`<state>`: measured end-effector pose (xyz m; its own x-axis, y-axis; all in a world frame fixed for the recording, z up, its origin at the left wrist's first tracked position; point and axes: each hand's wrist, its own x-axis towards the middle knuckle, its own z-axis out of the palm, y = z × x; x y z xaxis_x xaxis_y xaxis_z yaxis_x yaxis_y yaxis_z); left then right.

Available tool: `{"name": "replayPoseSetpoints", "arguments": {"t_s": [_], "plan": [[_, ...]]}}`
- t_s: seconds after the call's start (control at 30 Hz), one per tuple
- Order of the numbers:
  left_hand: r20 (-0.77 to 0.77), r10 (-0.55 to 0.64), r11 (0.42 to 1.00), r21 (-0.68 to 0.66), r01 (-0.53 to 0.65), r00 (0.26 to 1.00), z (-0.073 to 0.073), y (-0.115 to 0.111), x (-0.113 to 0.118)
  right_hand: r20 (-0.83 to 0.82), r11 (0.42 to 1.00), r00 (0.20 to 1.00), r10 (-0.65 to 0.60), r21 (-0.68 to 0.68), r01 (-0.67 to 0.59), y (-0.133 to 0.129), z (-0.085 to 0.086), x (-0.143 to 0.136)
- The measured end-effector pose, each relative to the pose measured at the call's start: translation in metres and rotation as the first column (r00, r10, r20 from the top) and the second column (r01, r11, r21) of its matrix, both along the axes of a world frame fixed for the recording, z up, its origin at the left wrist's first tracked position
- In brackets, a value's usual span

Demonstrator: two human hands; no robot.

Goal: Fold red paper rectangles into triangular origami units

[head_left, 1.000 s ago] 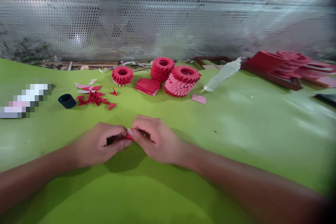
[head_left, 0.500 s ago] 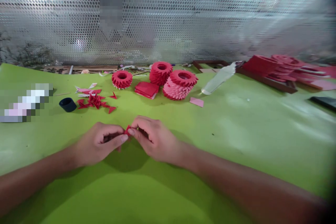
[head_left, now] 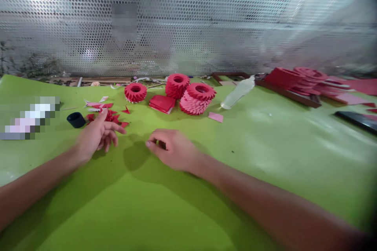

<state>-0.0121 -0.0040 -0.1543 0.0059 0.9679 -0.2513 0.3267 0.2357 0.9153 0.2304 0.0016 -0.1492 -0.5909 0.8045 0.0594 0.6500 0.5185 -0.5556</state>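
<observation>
My left hand (head_left: 96, 135) stretches out to the left with its fingers spread, its fingertips at the near edge of a small pile of red folded paper triangles (head_left: 112, 117). I see nothing held in it. My right hand (head_left: 173, 149) rests on the green table (head_left: 265, 157) with its fingers curled in, and no paper shows between them. A black cap (head_left: 75, 119) sits just left of the pile.
Three red and pink rings of folded paper (head_left: 135, 92) (head_left: 177, 85) (head_left: 197, 98) stand further back beside a stack of red sheets (head_left: 161, 103). A pink slip (head_left: 216, 117), a clear bottle (head_left: 238, 92) and a tray of red pieces (head_left: 294, 80) lie to the right. A perforated metal screen closes the back.
Both hands were pinching one red folded piece together. My left hand has left it and moved left and away to the triangle pile. The piece is no longer visible.
</observation>
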Motion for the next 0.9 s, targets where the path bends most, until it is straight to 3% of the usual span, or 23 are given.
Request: {"name": "replayPoseSetpoints", "arguments": {"t_s": [0.1,0.2,0.3,0.4,0.5,0.63,0.9], "plan": [[-0.060,-0.096,0.988,0.115,0.102,0.994,-0.003,-0.009,0.004,0.055,1.000,0.998,0.004,0.022,-0.005,-0.001,0.003,0.001],[-0.271,-0.137,0.931,0.294,0.217,0.953,-0.005,-0.021,0.008,0.071,0.998,0.997,-0.008,0.068,0.003,0.003,0.008,0.006],[-0.486,-0.188,0.844,0.365,0.393,0.854,-0.008,-0.028,0.009,0.098,0.971,0.989,-0.108,0.226,0.083,0.017,0.013,0.013],[-0.587,-0.228,0.767,0.383,0.515,0.777,-0.012,-0.029,0.005,0.181,0.919,0.970,-0.163,0.386,0.082,0.040,0.018,0.015],[-0.621,-0.218,0.740,0.397,0.542,0.753,-0.016,-0.028,0.003,0.309,0.874,0.902,-0.301,0.468,0.131,0.067,0.019,0.012],[-0.609,-0.211,0.751,0.400,0.526,0.765,-0.017,-0.027,0.002,0.370,0.881,0.869,-0.330,0.451,0.142,0.091,0.015,0.003],[-0.606,-0.234,0.744,0.392,0.542,0.760,-0.015,-0.027,0.004,0.369,0.878,0.867,-0.335,0.456,0.146,0.098,0.002,0.009]]}}
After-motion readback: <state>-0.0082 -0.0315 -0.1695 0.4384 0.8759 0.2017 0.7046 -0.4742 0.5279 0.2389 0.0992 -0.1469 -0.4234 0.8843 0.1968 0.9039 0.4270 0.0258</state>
